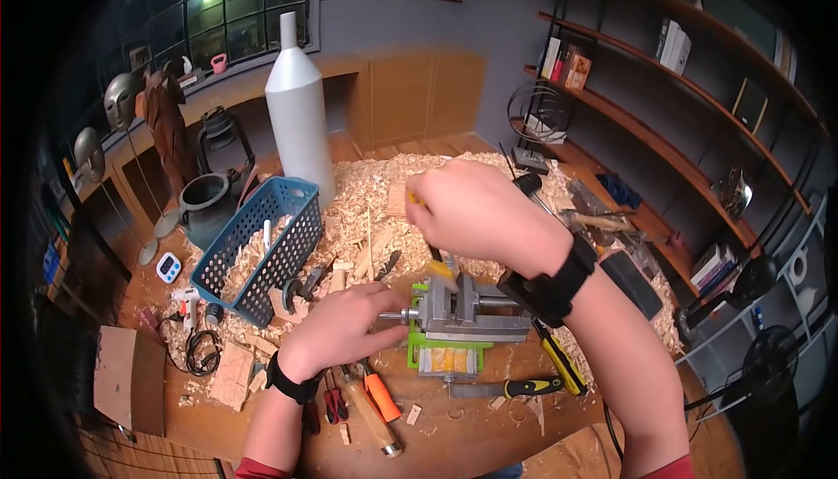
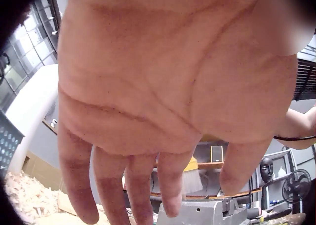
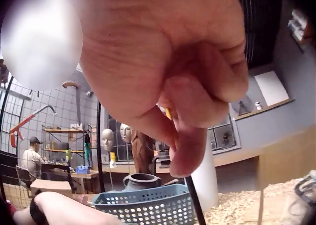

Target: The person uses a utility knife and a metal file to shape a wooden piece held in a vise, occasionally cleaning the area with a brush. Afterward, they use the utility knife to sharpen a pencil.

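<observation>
A grey metal vise (image 1: 451,311) stands on a green base. Above it, my right hand (image 1: 471,217) has its fingers curled round a thin handle, yellow and dark in the right wrist view. A brush with a yellow band (image 1: 443,270) and pale bristles (image 2: 192,182) hangs over the vise top; its link to the handle is partly hidden. My left hand (image 1: 349,326) lies left of the vise, palm down, fingers extended, near the end of its metal rod (image 1: 397,314). In the left wrist view my left hand (image 2: 173,81) holds nothing; whether it touches the rod, I cannot tell.
Wood shavings (image 1: 358,178) cover much of the bench. A blue perforated basket (image 1: 292,256) and tall white bottle (image 1: 297,112) stand at the left. A wooden-handled tool (image 1: 374,413), an orange handle (image 1: 381,396) and a yellow-black knife (image 1: 532,386) lie in front.
</observation>
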Available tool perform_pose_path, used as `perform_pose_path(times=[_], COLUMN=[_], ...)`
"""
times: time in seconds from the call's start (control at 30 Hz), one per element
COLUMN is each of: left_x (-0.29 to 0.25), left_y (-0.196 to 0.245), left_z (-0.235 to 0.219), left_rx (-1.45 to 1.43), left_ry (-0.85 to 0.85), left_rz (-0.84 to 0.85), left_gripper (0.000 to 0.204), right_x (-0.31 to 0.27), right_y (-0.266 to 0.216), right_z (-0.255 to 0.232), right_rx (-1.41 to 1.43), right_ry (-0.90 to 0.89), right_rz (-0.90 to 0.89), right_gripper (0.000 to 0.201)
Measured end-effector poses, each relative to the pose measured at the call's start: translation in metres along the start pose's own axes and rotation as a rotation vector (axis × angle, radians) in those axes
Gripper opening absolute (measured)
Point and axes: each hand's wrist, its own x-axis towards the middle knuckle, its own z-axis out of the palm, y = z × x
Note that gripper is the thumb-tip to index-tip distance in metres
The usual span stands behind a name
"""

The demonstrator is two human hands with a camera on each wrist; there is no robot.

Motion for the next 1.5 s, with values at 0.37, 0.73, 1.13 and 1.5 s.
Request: perform_pose_path(times=[0.37, 0.73, 1.13, 1.5], left_x=[-0.013, -0.012, -0.009, -0.005], left_y=[-0.002, -0.008, -0.003, 0.002], left_z=[-0.016, -0.010, -0.009, -0.012], left_rx=[-0.045, -0.034, -0.030, -0.047], left_ry=[0.003, -0.005, -0.049, -0.066], left_rz=[-0.031, -0.005, -0.040, -0.050], left_gripper=[0.036, 0.041, 0.041, 0.040], right_x=[0.022, 0.014, 0.016, 0.016], right_y=[0.002, -0.010, 0.001, -0.001], right_z=[0.008, 0.008, 0.019, 0.021], right_rx=[-0.310, -0.122, -0.191, -0.219], right_ry=[0.026, 0.015, 0.089, 0.190], right_rz=[0.202, 0.121, 0.168, 0.175], right_gripper=[0.020, 0.017, 0.011, 0.007])
